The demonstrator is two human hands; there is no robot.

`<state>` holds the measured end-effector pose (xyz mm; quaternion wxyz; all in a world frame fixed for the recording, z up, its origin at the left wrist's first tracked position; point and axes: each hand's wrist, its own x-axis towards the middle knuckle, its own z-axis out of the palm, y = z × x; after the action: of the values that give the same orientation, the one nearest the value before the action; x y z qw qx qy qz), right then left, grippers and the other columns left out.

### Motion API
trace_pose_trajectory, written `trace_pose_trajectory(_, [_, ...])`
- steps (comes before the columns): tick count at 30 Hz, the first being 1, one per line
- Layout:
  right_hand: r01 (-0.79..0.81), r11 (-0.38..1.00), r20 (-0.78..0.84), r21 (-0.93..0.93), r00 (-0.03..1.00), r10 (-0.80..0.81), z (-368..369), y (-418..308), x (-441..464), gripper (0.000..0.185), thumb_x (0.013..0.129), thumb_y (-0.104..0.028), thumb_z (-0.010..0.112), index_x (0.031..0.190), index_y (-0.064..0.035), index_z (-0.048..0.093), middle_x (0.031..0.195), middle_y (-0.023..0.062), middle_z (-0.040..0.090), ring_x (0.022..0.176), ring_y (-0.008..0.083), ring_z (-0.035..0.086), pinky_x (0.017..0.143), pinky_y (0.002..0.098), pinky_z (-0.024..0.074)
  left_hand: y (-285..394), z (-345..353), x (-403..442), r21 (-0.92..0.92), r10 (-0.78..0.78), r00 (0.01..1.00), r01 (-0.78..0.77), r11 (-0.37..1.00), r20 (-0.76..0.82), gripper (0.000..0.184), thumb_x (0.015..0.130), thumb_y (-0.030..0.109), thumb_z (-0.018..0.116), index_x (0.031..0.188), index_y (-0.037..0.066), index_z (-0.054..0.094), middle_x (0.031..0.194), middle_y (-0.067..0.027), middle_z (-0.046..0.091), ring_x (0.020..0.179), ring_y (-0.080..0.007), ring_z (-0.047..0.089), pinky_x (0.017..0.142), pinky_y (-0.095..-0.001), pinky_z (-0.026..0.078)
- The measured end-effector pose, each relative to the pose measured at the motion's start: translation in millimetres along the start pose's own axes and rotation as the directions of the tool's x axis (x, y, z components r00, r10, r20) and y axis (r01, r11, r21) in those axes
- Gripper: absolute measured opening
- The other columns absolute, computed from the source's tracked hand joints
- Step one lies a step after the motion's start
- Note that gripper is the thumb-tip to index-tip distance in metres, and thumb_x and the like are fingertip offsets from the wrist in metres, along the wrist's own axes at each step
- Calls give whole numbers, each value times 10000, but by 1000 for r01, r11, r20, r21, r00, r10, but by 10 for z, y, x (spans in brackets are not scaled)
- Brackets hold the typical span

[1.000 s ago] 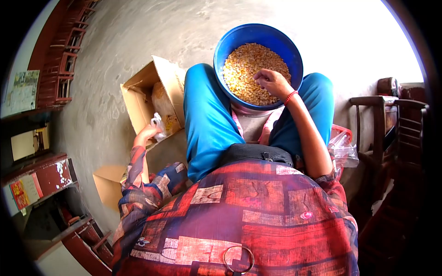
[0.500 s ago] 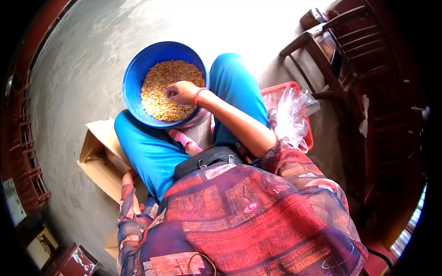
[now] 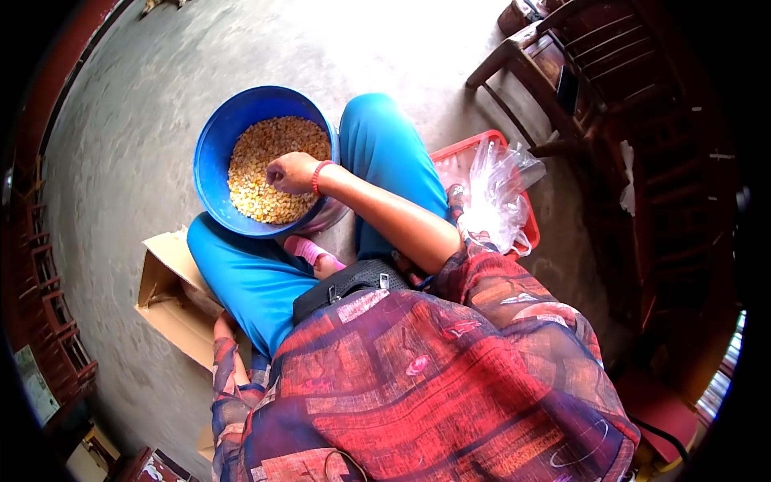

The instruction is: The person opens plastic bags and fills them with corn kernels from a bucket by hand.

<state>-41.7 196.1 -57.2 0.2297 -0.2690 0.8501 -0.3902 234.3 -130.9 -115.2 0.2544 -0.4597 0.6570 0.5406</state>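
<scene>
A blue bucket (image 3: 210, 161) stands between my knees, with yellow corn kernels (image 3: 261, 193) inside. Over the kernels is my right hand (image 3: 292, 172), wearing a red bracelet (image 3: 316, 178); its fingers are curled together, and anything between them is too small to make out. My left hand (image 3: 225, 324) is at the cardboard box (image 3: 170, 312) beside my leg. Its fingers are hidden by the box and the leg, so what it holds does not show.
To my right a red tray (image 3: 474, 144) bears clear plastic bags (image 3: 498, 197). Beyond it stands a dark wooden chair (image 3: 534, 84). Brown wooden furniture (image 3: 56, 309) lines the far left. My foot in a pink sock (image 3: 303, 248) is below the bucket.
The view has swung right, so the bucket and box appear further left. My left hand and the white plastic bag it held have gone lower, out of clear sight. My right hand stays over the kernels.
</scene>
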Motion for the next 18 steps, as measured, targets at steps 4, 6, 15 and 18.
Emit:
trace_pose_trajectory(4, [12, 1000, -20, -24, 1000, -12, -15, -38, 5, 223, 694, -155, 535, 883, -93, 635, 831, 133, 629, 819, 279, 599, 719, 353, 470, -142, -75, 191, -38, 3, 999, -4, 999, -36, 371, 838, 275, 477, 1066, -7, 556, 1002, -93, 595, 936, -226, 529, 860, -299, 386])
trace_pose_trajectory(6, [29, 999, -66, -31, 997, -31, -22, -68, -51, 204, 702, -141, 541, 877, -85, 631, 808, 141, 627, 786, 286, 603, 704, 354, 474, -201, -54, 312, -241, -7, 1000, 4, 971, -11, 363, 842, 225, 456, 1125, 6, 520, 1026, -82, 586, 930, -224, 530, 845, -313, 398])
trace_pose_trajectory(15, [356, 795, -538, 491, 842, -45, -941, -358, -625, 224, 765, 43, 437, 907, -6, 604, 827, 47, 617, 773, 109, 570, 677, 238, 475, 232, -475, 409, -87, 300, 930, -324, 942, -214, 262, 850, 104, 418, 1083, 98, 537, 916, -59, 588, 742, -140, 553, 614, -259, 465])
trace_pose_trajectory(18, [342, 865, -801, 368, 589, 108, -1336, 168, -976, 195, 763, 28, 480, 885, -35, 618, 807, 54, 640, 699, 89, 586, 631, 228, 487, 506, -541, 134, -246, 413, 780, -565, 787, -470, 263, 848, 116, 509, 1106, 72, 531, 898, -46, 589, 737, -112, 544, 647, -225, 455])
